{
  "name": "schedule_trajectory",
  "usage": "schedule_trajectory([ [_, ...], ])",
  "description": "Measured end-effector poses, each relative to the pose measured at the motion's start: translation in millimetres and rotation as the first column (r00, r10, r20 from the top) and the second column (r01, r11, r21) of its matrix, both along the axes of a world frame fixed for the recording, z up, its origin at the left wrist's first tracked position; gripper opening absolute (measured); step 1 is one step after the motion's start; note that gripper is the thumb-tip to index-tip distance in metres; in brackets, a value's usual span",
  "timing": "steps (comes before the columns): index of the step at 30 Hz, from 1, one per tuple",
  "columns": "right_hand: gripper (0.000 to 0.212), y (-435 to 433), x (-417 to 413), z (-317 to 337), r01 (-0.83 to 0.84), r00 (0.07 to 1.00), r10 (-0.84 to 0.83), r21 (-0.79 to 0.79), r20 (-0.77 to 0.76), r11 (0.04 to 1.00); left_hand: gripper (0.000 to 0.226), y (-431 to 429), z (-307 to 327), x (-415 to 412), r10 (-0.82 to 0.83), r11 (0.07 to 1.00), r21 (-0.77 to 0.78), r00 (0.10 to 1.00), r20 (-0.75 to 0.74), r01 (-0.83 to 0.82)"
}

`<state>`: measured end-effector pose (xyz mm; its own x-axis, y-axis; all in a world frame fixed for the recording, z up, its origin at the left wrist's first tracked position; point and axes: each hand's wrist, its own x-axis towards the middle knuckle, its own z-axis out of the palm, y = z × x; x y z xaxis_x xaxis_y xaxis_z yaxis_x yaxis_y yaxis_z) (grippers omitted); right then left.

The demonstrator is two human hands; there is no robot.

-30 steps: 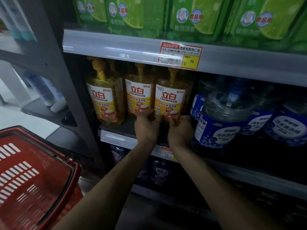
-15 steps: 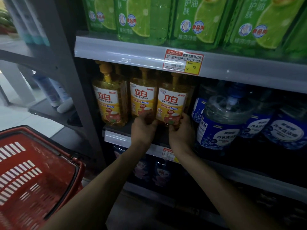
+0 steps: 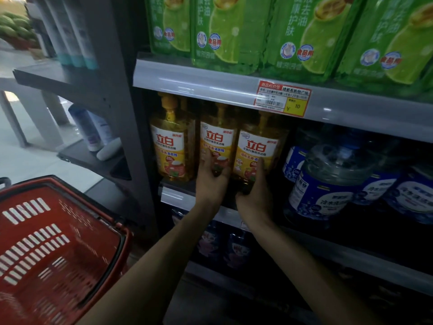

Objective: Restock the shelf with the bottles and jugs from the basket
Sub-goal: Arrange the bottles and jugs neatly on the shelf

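My left hand (image 3: pixel 210 181) grips the middle yellow bottle (image 3: pixel 216 146), my right hand (image 3: pixel 255 195) the next bottle (image 3: pixel 257 153), both on the shelf (image 3: pixel 171 195) edge; a crooked push could topple either.

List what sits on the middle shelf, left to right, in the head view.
Left yellow bottle → middle yellow bottle, left hand on it → right yellow bottle, right hand on it → blue jugs.
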<state>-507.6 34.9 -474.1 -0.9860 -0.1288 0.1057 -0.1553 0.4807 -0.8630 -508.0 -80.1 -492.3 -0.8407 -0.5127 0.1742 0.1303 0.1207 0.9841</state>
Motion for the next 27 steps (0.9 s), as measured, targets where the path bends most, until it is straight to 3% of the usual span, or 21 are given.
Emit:
schedule_trajectory([
  [6,0.090,7.8,-2.0,1.0,0.049,0.999,-0.049,-0.057,0.005,0.997,0.063,1.1,-4.6,-3.6,0.116,0.980,-0.168,0.993,0.026,-0.110],
  [11,0.076,14.0,-7.4,3.2,0.174,0.983,-0.167,-0.104,0.076,0.979,0.042,0.8,-6.3,-4.4,0.249,0.959,-0.155,0.966,0.073,-0.235],
  [15,0.090,14.8,-8.0,4.7,0.160,0.977,-0.134,-0.155,0.169,0.975,0.032,16.8,4.3,-4.0,0.221,0.975,0.017,0.974,0.049,-0.222],
  [22,0.099,12.5,-10.3,8.0,0.185,0.968,-0.119,-0.311,0.220,0.932,0.042,39.8,13.8,-8.8,0.200,0.898,0.390,0.978,0.052,-0.205],
  [27,0.097,13.3,-10.5,12.0,0.165,0.974,-0.107,-0.302,0.199,0.939,0.053,40.1,13.0,-10.9,0.187,0.904,0.383,0.981,0.054,-0.193],
])
